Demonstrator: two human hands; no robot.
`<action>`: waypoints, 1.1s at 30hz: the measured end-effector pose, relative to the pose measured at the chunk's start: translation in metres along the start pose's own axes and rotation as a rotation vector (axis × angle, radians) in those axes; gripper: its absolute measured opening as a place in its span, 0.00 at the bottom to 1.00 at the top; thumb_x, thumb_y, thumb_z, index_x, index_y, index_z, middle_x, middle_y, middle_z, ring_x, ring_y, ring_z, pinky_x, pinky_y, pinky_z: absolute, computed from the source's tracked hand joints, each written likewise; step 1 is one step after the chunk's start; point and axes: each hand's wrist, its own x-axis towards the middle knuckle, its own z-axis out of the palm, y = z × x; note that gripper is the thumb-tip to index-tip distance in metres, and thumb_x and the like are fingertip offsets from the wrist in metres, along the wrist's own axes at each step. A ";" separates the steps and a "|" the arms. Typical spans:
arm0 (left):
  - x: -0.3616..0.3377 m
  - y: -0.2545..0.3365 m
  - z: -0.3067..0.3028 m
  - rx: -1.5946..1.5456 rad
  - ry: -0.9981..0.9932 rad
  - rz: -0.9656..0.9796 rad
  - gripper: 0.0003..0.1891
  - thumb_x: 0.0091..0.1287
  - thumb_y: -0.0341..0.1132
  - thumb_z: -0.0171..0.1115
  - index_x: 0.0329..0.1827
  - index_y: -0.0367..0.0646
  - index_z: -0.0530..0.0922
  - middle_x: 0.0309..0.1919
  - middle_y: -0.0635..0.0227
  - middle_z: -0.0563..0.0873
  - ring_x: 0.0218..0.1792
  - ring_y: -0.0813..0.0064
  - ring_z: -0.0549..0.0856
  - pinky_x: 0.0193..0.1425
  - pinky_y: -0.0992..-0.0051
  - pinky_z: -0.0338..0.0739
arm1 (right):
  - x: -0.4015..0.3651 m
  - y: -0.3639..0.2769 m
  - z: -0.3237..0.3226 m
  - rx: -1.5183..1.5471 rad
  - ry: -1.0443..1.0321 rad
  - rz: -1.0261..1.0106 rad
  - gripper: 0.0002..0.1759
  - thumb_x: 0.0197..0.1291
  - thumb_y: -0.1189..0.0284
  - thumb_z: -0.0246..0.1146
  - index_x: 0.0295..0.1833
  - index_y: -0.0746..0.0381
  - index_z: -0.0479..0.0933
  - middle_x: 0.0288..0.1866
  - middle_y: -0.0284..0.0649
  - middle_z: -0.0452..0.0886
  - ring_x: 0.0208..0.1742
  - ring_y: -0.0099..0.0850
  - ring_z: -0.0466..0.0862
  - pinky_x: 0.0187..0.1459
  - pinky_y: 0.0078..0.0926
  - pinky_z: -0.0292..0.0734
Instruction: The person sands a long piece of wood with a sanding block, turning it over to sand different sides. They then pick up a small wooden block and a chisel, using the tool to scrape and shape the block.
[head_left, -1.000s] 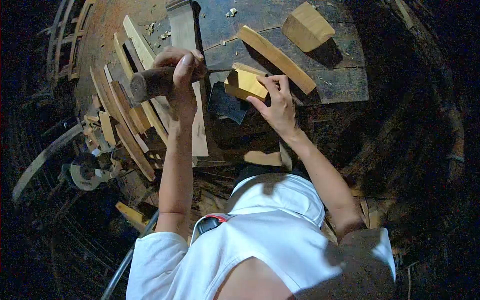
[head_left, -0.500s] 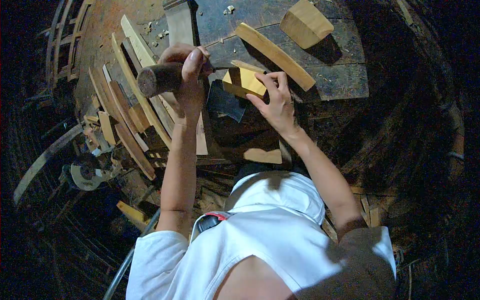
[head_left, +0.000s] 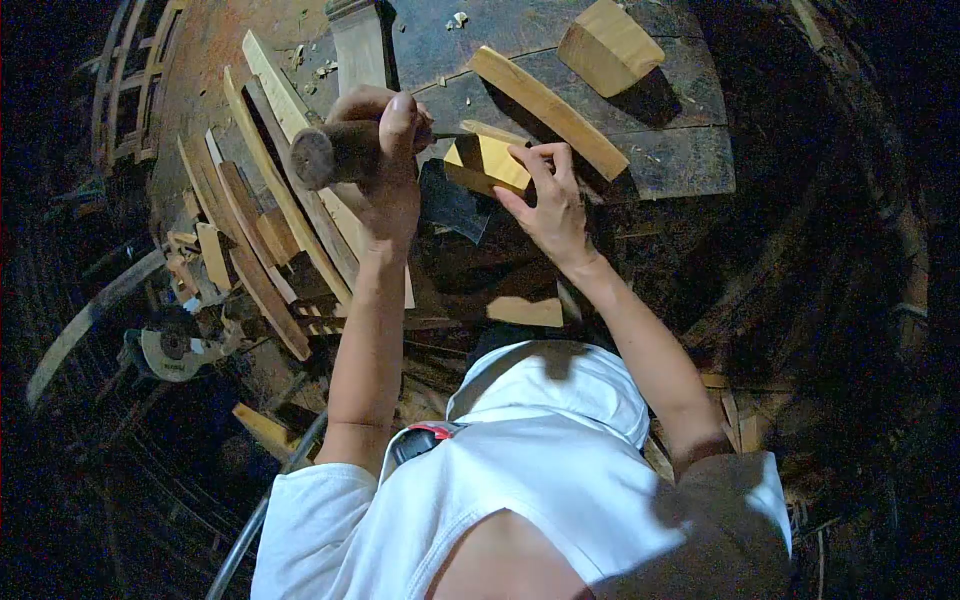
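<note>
One yellow block point(head_left: 487, 163) lies at the left of the right hand point(head_left: 552, 205), whose thumb and fingers, partly open, are grasping its right end. The left hand point(head_left: 392, 160) is clenched around a round-ended tool point(head_left: 335, 155), and beyond the right grip lies a long wooden piece point(head_left: 550, 112).

Lying across the bench point(head_left: 700, 160)
A block point(head_left: 611, 50) is sitting far right, a strip point(head_left: 552, 112) is lying just left of it, slats point(head_left: 272, 78) are lying farther left.

no legible labels or numbers — faint marking on the pale curved guard point(head_left: 156, 360), too small to read
</note>
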 end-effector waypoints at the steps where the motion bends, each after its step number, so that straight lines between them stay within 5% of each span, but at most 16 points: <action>1: -0.001 0.001 0.001 -0.004 0.032 -0.021 0.10 0.63 0.35 0.64 0.29 0.38 0.75 0.22 0.68 0.80 0.24 0.79 0.79 0.30 0.79 0.76 | 0.000 0.000 0.000 0.000 0.000 0.000 0.29 0.45 0.74 0.74 0.56 0.60 0.73 0.47 0.45 0.69 0.48 0.43 0.74 0.49 0.37 0.72; 5: -0.001 -0.005 0.002 -0.010 0.032 0.073 0.08 0.63 0.33 0.65 0.31 0.39 0.75 0.22 0.68 0.80 0.24 0.80 0.79 0.29 0.79 0.76 | 0.000 -0.001 0.001 -0.002 0.004 0.003 0.29 0.45 0.74 0.74 0.56 0.60 0.73 0.47 0.45 0.68 0.47 0.43 0.74 0.48 0.37 0.72; 7: -0.001 -0.010 -0.001 -0.004 0.011 0.094 0.07 0.60 0.29 0.63 0.36 0.38 0.74 0.27 0.64 0.80 0.27 0.73 0.82 0.36 0.71 0.81 | 0.000 -0.001 -0.001 -0.002 0.002 0.012 0.29 0.45 0.73 0.74 0.56 0.61 0.73 0.47 0.45 0.69 0.47 0.43 0.74 0.48 0.37 0.71; 12: 0.000 -0.009 -0.001 -0.045 0.042 0.076 0.06 0.61 0.29 0.63 0.35 0.38 0.75 0.24 0.67 0.80 0.24 0.76 0.80 0.32 0.74 0.79 | 0.004 -0.007 -0.022 -0.375 0.039 -0.267 0.27 0.52 0.66 0.70 0.58 0.61 0.73 0.50 0.45 0.70 0.50 0.45 0.70 0.54 0.41 0.66; 18: -0.004 -0.015 -0.010 -0.004 -0.011 0.063 0.08 0.61 0.30 0.64 0.37 0.39 0.73 0.26 0.67 0.79 0.26 0.76 0.80 0.33 0.73 0.78 | 0.025 0.016 -0.046 -0.555 0.180 -0.197 0.36 0.49 0.66 0.71 0.65 0.58 0.68 0.50 0.42 0.70 0.52 0.43 0.69 0.55 0.42 0.64; 20: -0.004 -0.021 -0.015 0.031 -0.022 0.066 0.08 0.61 0.30 0.63 0.38 0.39 0.73 0.25 0.68 0.78 0.26 0.77 0.79 0.32 0.74 0.77 | 0.031 0.020 -0.051 -0.785 -0.011 -0.088 0.36 0.49 0.67 0.70 0.65 0.57 0.67 0.47 0.40 0.70 0.50 0.41 0.71 0.54 0.44 0.65; 25: -0.005 -0.032 -0.020 -0.042 -0.092 0.065 0.09 0.62 0.35 0.65 0.38 0.41 0.75 0.26 0.73 0.77 0.26 0.81 0.76 0.31 0.79 0.72 | 0.056 0.026 -0.070 -0.761 -0.183 -0.098 0.27 0.46 0.67 0.69 0.53 0.59 0.70 0.47 0.44 0.70 0.49 0.47 0.73 0.48 0.46 0.73; 28: -0.006 -0.033 -0.022 -0.073 -0.080 0.021 0.10 0.61 0.35 0.67 0.36 0.41 0.75 0.26 0.75 0.77 0.26 0.83 0.75 0.31 0.80 0.72 | 0.069 -0.007 -0.080 -0.678 -0.108 -0.215 0.30 0.42 0.67 0.71 0.53 0.61 0.71 0.49 0.46 0.71 0.50 0.48 0.74 0.48 0.45 0.74; 30: -0.006 -0.032 -0.020 0.002 -0.085 0.070 0.09 0.61 0.35 0.67 0.35 0.41 0.75 0.27 0.74 0.77 0.27 0.83 0.75 0.30 0.81 0.71 | 0.074 -0.073 -0.093 -0.480 0.003 -0.397 0.28 0.48 0.69 0.68 0.55 0.62 0.68 0.47 0.48 0.70 0.49 0.49 0.76 0.47 0.44 0.75; 31: -0.004 -0.026 -0.019 -0.220 -0.103 -0.015 0.07 0.63 0.30 0.63 0.28 0.41 0.75 0.20 0.76 0.76 0.23 0.84 0.76 0.28 0.80 0.71 | 0.074 -0.110 -0.101 -0.379 0.034 -0.464 0.28 0.49 0.70 0.67 0.56 0.62 0.68 0.47 0.49 0.70 0.46 0.49 0.78 0.46 0.42 0.76; 33: -0.006 -0.026 -0.016 -0.115 -0.065 0.088 0.07 0.62 0.30 0.63 0.28 0.40 0.75 0.19 0.76 0.76 0.23 0.84 0.76 0.28 0.80 0.72 | 0.070 -0.172 -0.109 -0.308 0.123 -0.690 0.26 0.57 0.68 0.65 0.59 0.62 0.66 0.42 0.50 0.79 0.39 0.50 0.84 0.37 0.40 0.79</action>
